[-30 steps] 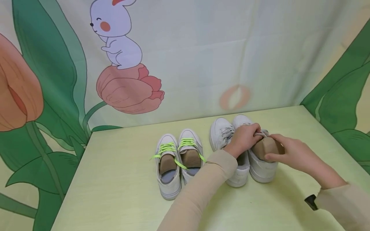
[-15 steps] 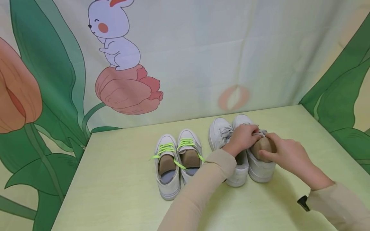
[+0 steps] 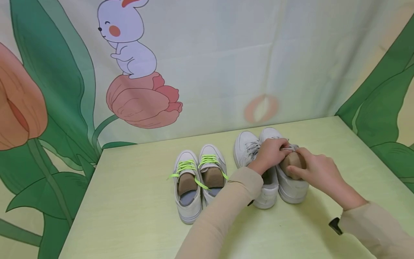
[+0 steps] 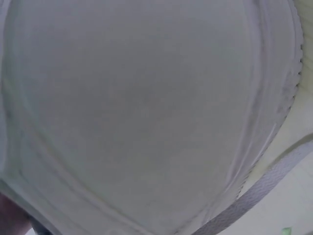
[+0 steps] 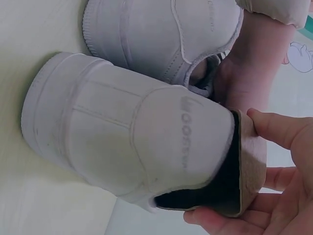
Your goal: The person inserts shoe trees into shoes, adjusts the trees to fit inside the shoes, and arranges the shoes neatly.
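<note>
My right hand (image 3: 318, 171) holds a brown cardboard shoe insert (image 3: 292, 163) at the opening of the rightmost white sneaker (image 3: 293, 192). Thumb and fingers span the insert from both sides. In the right wrist view the insert (image 5: 254, 166) stands partly inside the shoe, its upper part above the heel collar. My left hand (image 3: 271, 153) pinches the same sneaker's tongue by the grey laces, reaching across the other white sneaker (image 3: 246, 142) of the pair. White shoe upper (image 4: 137, 107) fills most of the left wrist view, with a grey lace (image 4: 264, 188) at its edge.
Left of my hands stands a smaller pair of white sneakers (image 3: 191, 212) with neon green laces and a brown insert (image 3: 187, 182) in each. A pale yellow-green table (image 3: 129, 201) carries all the shoes. A printed curtain (image 3: 213, 72) hangs behind.
My right hand has moved left and a little forward with the insert, which now sits deeper in the sneaker. My left hand stays at the tongue. The green-laced pair has not moved.
</note>
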Demonstrator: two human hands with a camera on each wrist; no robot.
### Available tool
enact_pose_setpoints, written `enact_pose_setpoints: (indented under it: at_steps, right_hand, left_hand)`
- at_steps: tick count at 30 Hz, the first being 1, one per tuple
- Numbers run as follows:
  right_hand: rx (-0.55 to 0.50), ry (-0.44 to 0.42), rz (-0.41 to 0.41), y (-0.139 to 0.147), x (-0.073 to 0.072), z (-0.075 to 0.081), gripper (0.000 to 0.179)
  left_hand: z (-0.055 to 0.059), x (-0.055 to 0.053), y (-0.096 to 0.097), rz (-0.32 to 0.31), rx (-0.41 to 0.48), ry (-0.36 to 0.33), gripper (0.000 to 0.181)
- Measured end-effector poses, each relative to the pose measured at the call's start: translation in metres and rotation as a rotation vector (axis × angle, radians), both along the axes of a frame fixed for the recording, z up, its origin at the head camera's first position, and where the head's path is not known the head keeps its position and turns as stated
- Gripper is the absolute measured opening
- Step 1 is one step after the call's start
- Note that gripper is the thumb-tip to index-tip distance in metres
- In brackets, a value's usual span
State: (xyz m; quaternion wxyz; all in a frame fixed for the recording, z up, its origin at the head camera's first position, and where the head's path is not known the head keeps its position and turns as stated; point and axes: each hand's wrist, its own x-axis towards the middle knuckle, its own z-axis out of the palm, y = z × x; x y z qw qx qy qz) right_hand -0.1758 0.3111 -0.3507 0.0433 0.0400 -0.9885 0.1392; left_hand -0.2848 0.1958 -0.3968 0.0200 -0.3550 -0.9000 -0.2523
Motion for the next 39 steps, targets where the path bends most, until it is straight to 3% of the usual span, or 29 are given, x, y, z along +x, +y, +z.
enact_pose_setpoints:
  at_steps: [16,24,34,39]
  right_hand:
    - [-0.018,-0.008,-0.005,0.001,-0.005,-0.006,0.061]
    - [-0.007,-0.05,-0.013,0.002,-0.004,-0.005,0.066]
    - [-0.024,-0.059,0.002,0.002,-0.004,-0.004,0.066]
    - [-0.034,-0.028,0.01,-0.001,-0.004,-0.005,0.061]
  left_hand:
    - [0.004,0.004,-0.004,0.052,0.028,-0.015,0.011]
    - [0.003,0.01,-0.014,0.21,-0.1,0.145,0.026]
    - [0.0,0.014,-0.016,0.228,-0.135,0.207,0.015]
    - [-0.003,0.013,-0.013,0.206,-0.117,0.225,0.011]
